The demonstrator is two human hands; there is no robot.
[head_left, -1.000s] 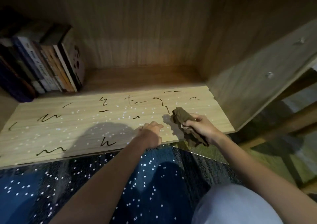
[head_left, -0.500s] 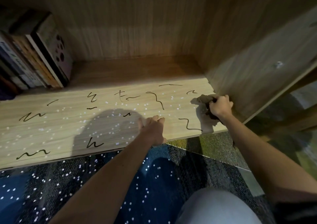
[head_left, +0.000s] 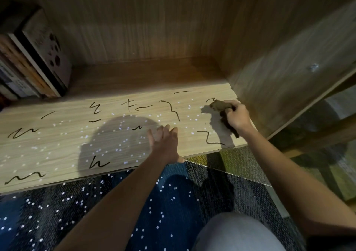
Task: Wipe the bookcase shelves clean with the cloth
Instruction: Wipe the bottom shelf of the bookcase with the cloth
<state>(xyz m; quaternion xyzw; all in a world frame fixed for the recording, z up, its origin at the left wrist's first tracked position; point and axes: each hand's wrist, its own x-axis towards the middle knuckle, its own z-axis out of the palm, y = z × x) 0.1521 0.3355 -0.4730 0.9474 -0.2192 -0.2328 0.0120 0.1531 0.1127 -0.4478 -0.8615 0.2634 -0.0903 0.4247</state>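
The light wooden bookcase shelf (head_left: 63,146) stretches across the view, covered with black squiggle marks (head_left: 170,110) and small white specks. My right hand (head_left: 238,117) grips a bunched brown cloth (head_left: 219,104) and presses it on the shelf near the right wall, over a small squiggle. The cloth's tail hangs below my palm toward the shelf's front edge. My left hand (head_left: 164,142) rests flat on the shelf near its front edge, fingers spread, holding nothing.
Several books (head_left: 36,62) lean at the shelf's back left. The bookcase side panel (head_left: 289,71) rises just right of the cloth. A dark blue speckled carpet (head_left: 96,212) lies below the shelf edge. My knee (head_left: 237,233) shows at the bottom.
My right hand carried the cloth from the shelf's front middle to the right corner, then slid it slightly left onto a small mark. My left hand stayed on the shelf and flattened.
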